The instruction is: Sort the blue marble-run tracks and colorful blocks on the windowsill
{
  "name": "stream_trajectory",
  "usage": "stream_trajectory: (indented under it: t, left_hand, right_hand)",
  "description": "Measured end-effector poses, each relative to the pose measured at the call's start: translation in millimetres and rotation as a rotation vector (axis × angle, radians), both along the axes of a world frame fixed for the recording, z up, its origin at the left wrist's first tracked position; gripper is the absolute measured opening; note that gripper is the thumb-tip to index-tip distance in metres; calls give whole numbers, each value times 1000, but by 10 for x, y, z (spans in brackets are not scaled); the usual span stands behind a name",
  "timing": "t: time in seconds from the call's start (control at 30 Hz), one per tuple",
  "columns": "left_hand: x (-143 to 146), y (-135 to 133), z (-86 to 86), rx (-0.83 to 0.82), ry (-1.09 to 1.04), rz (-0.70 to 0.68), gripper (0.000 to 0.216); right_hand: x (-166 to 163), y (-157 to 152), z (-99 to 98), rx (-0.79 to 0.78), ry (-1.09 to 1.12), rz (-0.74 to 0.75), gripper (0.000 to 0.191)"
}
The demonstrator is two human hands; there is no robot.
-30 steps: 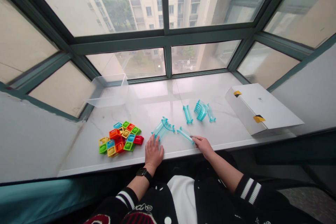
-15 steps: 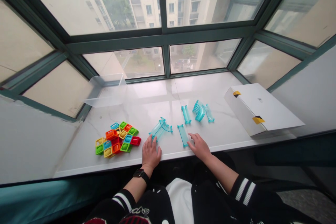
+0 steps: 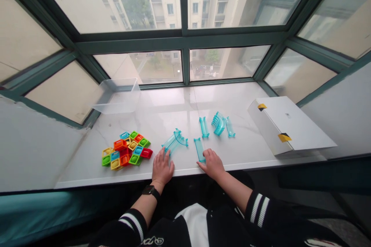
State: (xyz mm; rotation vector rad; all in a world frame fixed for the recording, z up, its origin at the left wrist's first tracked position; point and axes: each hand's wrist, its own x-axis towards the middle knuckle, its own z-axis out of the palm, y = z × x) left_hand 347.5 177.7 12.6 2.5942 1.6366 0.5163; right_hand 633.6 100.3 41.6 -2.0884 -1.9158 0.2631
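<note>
My left hand [image 3: 162, 168] lies on the ledge, fingers stretched out and open. Its fingertips reach the near end of a clear blue forked track piece [image 3: 174, 141]. With thumb and fingers at the near right end of a straight clear blue track piece [image 3: 199, 148], my right hand [image 3: 213, 164] closes on it, partly hiding that end. Behind these lie another straight track piece [image 3: 204, 127], a group of curved track pieces [image 3: 218, 123] set close together, and one more straight piece [image 3: 230, 127] at their right.
A heap of colourful plastic blocks [image 3: 124, 152] sits to the left. At the back left stands a clear plastic bin [image 3: 118, 98]. A white box [image 3: 292, 127] with yellow-and-black tabs is on the right. Windows border the white ledge [image 3: 168, 104].
My right hand has moved left onto the near end of the straight track piece, its thumb now at that end. My left hand stays by the forked piece. The view has shifted slightly.
</note>
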Motion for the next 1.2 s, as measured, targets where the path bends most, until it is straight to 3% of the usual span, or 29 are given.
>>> stream_trajectory:
  t: [0.17,0.53,0.87,1.0,1.2]
  left_hand:
    - [0,7,1,7,24,2,56]
    - [-24,33,-56,26,-3,-11,56]
    - [-9,29,-30,29,-19,-15,55]
    - [-3,26,-20,12,-33,-15,55]
    - [0,17,-21,-11,-63,-8,57]
  right_hand:
    - [17,-2,11,-21,49,-14,18]
    - [249,-30,101,23,528,-11,11]
    - [382,202,310,34,940,-229,39]
    - [456,337,380,90,862,-295,46]
    - [551,648,560,133,394,-287,35]
